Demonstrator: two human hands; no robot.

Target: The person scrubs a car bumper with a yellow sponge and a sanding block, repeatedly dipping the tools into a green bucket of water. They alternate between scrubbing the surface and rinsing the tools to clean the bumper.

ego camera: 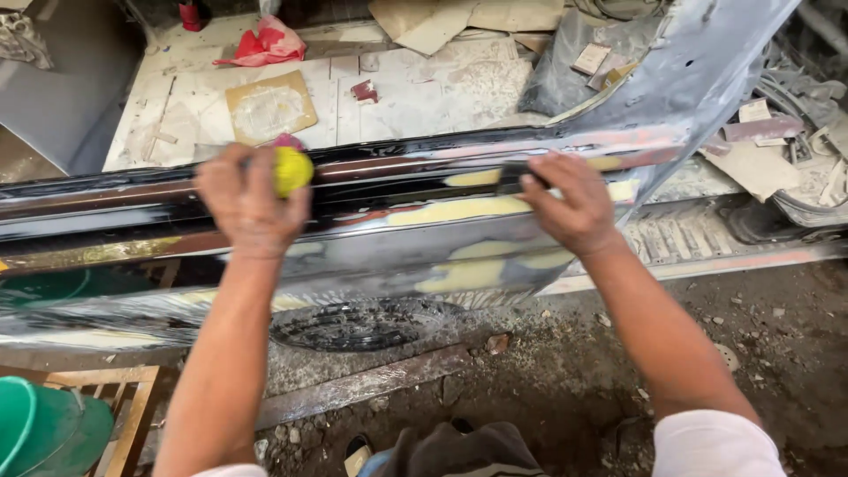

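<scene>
Your left hand [250, 201] squeezes a yellow sponge [291, 170]; your right hand [572, 201] presses a dark sanding block [512, 177]. Both rest on the wet, filler-patched car panel [380, 238] above a littered dirt floor [565, 371].

Red rag [265, 42], cardboard square [269, 106], green bucket [40, 433], wooden frame [132, 415].

Bumper panel [389, 221] bare between hands; wooden stool [132, 397], green tub [35, 433] crowd lower left

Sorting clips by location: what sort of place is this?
Probably an auto body repair shop: a wet car body panel patched with yellowish filler, the right hand pressing a dark sanding block on it, scrap sheets behind.
</scene>
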